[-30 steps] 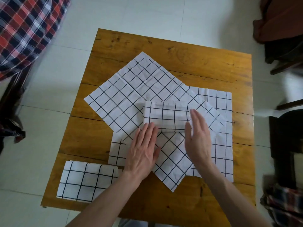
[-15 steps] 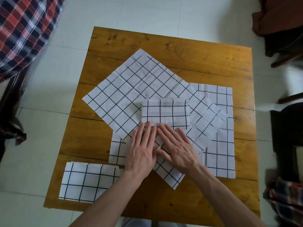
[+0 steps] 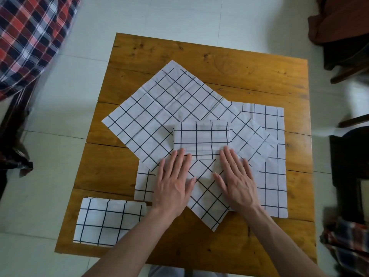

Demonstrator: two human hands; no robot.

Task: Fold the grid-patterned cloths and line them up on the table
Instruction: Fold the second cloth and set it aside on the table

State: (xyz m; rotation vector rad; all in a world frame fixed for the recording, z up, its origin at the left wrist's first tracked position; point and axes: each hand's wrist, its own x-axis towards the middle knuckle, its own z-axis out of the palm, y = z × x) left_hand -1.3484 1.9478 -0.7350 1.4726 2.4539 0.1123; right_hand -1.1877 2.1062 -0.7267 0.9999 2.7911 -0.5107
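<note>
A folded grid cloth (image 3: 201,137) lies in the middle of the wooden table (image 3: 209,64), on top of spread white cloths with black grid lines. My left hand (image 3: 174,181) and my right hand (image 3: 236,179) lie flat, fingers straight, with fingertips on its near edge. Under it a large unfolded cloth (image 3: 159,108) lies turned like a diamond. Another spread cloth (image 3: 273,156) lies square beneath, at the right. A second folded cloth (image 3: 107,222) rests at the near left corner.
A red plaid fabric (image 3: 30,37) hangs over furniture at the far left. Dark chairs (image 3: 349,166) stand close to the table's right edge, one with plaid cloth (image 3: 347,244) on it. Bare wood shows along the table's far side and near edge.
My right hand slid from the folded cloth's right end to its near edge, then apart from my left hand. Both hands now press the near edge side by side.
</note>
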